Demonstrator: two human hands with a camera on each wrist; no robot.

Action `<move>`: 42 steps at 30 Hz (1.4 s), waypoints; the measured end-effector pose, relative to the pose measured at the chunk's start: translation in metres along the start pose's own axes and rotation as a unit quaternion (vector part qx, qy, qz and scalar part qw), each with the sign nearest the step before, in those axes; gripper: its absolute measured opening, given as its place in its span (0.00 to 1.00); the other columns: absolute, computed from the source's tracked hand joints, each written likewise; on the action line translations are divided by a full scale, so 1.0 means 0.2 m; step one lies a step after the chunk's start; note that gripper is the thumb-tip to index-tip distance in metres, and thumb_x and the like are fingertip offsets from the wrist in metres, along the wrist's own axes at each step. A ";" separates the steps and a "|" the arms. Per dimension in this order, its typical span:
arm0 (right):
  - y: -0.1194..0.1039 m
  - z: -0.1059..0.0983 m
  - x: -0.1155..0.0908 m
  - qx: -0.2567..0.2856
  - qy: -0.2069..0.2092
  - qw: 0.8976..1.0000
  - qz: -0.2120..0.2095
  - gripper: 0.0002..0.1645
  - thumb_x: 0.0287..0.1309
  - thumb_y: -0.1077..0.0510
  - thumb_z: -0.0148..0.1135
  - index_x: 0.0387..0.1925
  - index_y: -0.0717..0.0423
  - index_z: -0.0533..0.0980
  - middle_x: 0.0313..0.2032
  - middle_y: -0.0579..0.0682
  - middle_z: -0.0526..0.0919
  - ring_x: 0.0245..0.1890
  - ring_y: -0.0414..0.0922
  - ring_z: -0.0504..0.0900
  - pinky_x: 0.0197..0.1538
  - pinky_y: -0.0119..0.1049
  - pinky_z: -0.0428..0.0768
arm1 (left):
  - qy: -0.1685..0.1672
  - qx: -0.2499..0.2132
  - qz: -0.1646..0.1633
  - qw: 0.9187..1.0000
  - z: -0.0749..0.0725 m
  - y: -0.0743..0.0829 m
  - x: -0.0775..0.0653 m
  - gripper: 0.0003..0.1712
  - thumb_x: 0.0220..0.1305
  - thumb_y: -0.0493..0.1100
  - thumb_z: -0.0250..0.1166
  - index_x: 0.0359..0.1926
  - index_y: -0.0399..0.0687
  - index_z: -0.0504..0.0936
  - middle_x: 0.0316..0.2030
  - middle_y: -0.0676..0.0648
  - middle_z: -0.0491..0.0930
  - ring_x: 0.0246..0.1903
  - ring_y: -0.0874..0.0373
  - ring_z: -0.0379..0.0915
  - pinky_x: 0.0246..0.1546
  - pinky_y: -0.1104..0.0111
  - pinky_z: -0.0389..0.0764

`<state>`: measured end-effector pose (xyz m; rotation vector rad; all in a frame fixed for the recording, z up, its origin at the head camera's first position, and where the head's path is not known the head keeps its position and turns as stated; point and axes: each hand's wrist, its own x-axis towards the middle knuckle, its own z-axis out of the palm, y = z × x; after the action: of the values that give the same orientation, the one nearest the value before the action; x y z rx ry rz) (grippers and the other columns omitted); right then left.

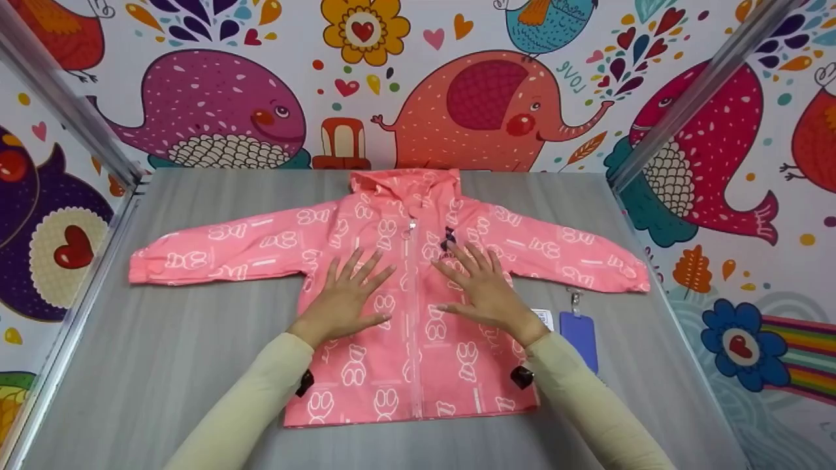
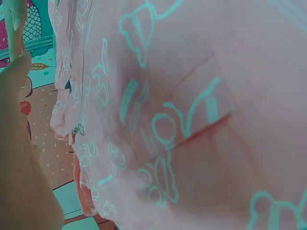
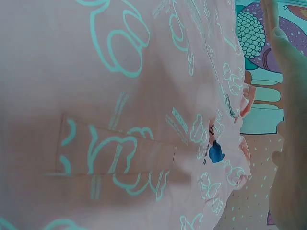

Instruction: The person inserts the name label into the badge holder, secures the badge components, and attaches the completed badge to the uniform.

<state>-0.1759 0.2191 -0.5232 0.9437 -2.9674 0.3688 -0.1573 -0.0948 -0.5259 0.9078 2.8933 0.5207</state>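
A pink hooded jacket [image 1: 405,365] with white cartoon outlines lies spread flat, front up, its sleeves stretched out to both sides and its hood at the far end. The front zipper is done up, with the zipper pull [image 1: 411,225] near the collar. Over the left half of the chest, my left hand [image 1: 346,294] spreads its fingers wide. My right hand [image 1: 483,287] is spread over the other half, just below a small dark bear print [image 1: 448,238]. Neither hand grips anything. Both wrist views show a pocket flap [image 2: 187,110] on the jacket front close by.
A blue-purple card holder [image 1: 578,339] with a metal clip lies right of the jacket, beside my right forearm. A white label [image 1: 543,318] shows next to it. The grey wood-grain table [image 1: 85,365] is bordered by printed cartoon panels [image 1: 222,98] and metal posts [image 1: 705,91].
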 end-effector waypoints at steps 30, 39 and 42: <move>0.25 -0.06 -0.82 0.086 0.129 0.960 0.235 0.53 0.52 0.46 0.73 0.75 0.49 0.58 0.75 0.62 0.54 0.73 0.66 0.52 0.68 0.71 0.47 | -0.028 -0.049 0.102 0.993 0.20 0.48 0.47 0.42 0.65 0.61 0.61 0.75 0.52 0.60 0.76 0.43 0.57 0.76 0.42 0.48 0.74 0.39 0.45; 0.28 -0.03 -1.01 0.128 0.126 0.918 0.353 0.58 0.48 0.45 0.76 0.75 0.54 0.56 0.74 0.65 0.54 0.72 0.69 0.52 0.69 0.71 0.50 | -0.046 -0.073 0.097 0.992 0.25 0.69 0.61 0.40 0.66 0.60 0.61 0.74 0.52 0.62 0.74 0.47 0.62 0.75 0.48 0.53 0.75 0.42 0.49; 0.27 -0.03 -1.04 0.141 0.130 0.896 0.401 0.59 0.47 0.45 0.77 0.75 0.56 0.55 0.73 0.67 0.56 0.71 0.67 0.54 0.69 0.69 0.56 | -0.055 -0.075 0.093 0.991 0.27 0.75 0.65 0.39 0.66 0.60 0.62 0.73 0.53 0.63 0.73 0.48 0.63 0.74 0.50 0.55 0.75 0.44 0.50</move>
<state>-0.0366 0.3823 -0.5455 -0.3818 -2.9223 0.8587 -0.1735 0.1107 -0.5207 1.1501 2.6459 0.6681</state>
